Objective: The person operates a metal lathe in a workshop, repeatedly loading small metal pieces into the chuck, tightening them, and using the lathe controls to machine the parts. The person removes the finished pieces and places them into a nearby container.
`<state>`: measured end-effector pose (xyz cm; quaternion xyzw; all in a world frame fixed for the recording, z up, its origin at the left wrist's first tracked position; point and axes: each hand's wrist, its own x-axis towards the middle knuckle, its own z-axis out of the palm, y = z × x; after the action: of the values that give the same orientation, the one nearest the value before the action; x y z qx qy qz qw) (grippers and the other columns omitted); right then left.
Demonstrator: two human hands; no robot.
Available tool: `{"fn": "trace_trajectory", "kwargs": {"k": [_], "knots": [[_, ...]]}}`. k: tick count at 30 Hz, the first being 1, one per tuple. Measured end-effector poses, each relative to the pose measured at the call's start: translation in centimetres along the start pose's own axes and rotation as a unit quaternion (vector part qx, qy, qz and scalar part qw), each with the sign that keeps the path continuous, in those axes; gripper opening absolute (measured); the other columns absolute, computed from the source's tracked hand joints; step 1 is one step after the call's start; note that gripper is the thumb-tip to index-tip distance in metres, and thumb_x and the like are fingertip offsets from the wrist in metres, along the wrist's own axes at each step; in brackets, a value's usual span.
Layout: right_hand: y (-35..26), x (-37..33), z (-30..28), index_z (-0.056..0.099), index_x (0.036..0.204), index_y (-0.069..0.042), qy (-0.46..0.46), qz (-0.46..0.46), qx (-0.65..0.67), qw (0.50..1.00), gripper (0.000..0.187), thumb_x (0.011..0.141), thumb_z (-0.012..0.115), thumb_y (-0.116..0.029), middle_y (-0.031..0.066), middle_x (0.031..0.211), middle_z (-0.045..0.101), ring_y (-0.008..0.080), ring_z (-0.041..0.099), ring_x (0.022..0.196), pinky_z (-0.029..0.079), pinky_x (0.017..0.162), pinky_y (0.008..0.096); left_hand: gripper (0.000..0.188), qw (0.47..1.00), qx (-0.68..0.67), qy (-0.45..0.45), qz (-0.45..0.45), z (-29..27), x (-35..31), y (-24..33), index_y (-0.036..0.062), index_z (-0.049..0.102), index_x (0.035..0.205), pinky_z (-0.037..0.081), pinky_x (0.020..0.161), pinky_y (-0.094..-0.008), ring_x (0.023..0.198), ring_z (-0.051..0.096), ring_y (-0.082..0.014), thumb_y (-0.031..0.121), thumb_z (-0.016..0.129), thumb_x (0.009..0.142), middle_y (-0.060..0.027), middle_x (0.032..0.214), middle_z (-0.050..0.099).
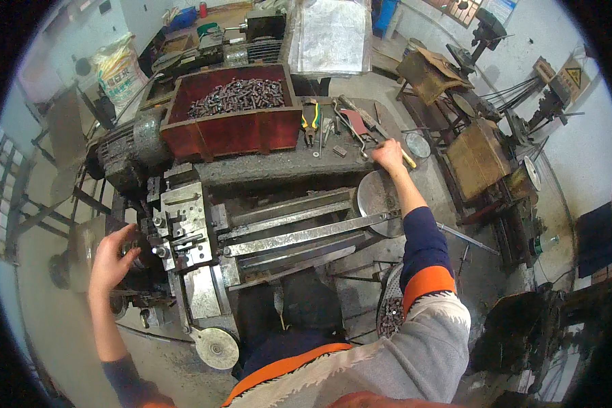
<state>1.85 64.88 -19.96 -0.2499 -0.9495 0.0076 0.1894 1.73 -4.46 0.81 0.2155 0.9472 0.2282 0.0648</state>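
My left hand (pixel 112 260) is beside the round end of the machine at the left, thumb and fingers apart, with nothing visible between them. Close to it is a steel tool block (pixel 185 224) with bolts and clamped plates. My right hand (pixel 388 156) is over the far right of the bench, fingers curled in. What they hold, if anything, is hidden. Right beside that hand lies a long tool with a yellow handle (pixel 409 160). A thin bent metal rod (pixel 362 144) and a dull red flat piece (pixel 358 121) lie just beyond it.
A red box (pixel 232 136) full of small metal parts (pixel 238 97) stands on the bench, with yellow-green pliers (pixel 311 124) to its right. Left of it is a motor (pixel 132 146). A long steel bar (pixel 306 236) runs to a round disc (pixel 374 197). A handwheel (pixel 217 348) sits low in front.
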Motion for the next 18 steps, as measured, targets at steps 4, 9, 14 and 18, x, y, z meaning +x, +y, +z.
{"fn": "trace_trajectory", "kwargs": {"k": [4,9,14,18], "knots": [[-4.3,1.0,-1.7,0.070,0.089,-0.007,-0.050,-0.071,0.168,0.982,0.035,0.059,0.064,-0.025,0.0177,0.091,0.063,0.0337,0.061,0.088,0.048,0.080,0.0403,0.048,1.000,-0.009,0.015,0.010,0.1,-0.3,0.2,-0.0033,0.053,0.118,0.043,0.091,-0.0335,0.103,0.059,-0.0293,-0.001,0.065,0.071,-0.0187,0.109,0.062],[-10.2,3.2,-1.4,0.068,0.106,-0.011,-0.143,-0.011,0.188,0.972,0.051,0.057,0.065,-0.024,0.0176,0.106,0.063,0.0305,0.059,0.102,0.047,0.088,0.0361,0.044,0.999,0.008,0.015,0.047,-0.3,-0.7,3.2,-0.0003,0.056,0.115,0.039,0.098,-0.0394,0.105,0.057,-0.0350,0.002,0.066,0.072,-0.0182,0.110,0.062],[-13.3,4.1,-1.8,0.065,0.113,-0.013,-0.200,-0.004,0.112,0.973,0.056,0.058,0.065,-0.025,0.0175,0.111,0.062,0.0312,0.059,0.105,0.045,0.093,0.0373,0.045,0.999,0.035,-0.014,0.029,-1.2,-2.9,3.7,-0.0002,0.056,0.115,0.035,0.103,-0.0437,0.105,0.055,-0.0374,0.005,0.067,0.071,-0.0166,0.108,0.063],[-12.6,4.6,-0.6,0.065,0.111,-0.012,-0.216,0.027,0.106,0.970,0.053,0.060,0.064,-0.026,0.0176,0.112,0.061,0.0316,0.058,0.106,0.045,0.093,0.0386,0.044,0.999,0.041,-0.011,0.001,-1.3,-4.1,3.0,-0.0003,0.056,0.114,0.035,0.102,-0.0437,0.101,0.056,-0.0379,0.006,0.067,0.071,-0.0176,0.107,0.062]]}}
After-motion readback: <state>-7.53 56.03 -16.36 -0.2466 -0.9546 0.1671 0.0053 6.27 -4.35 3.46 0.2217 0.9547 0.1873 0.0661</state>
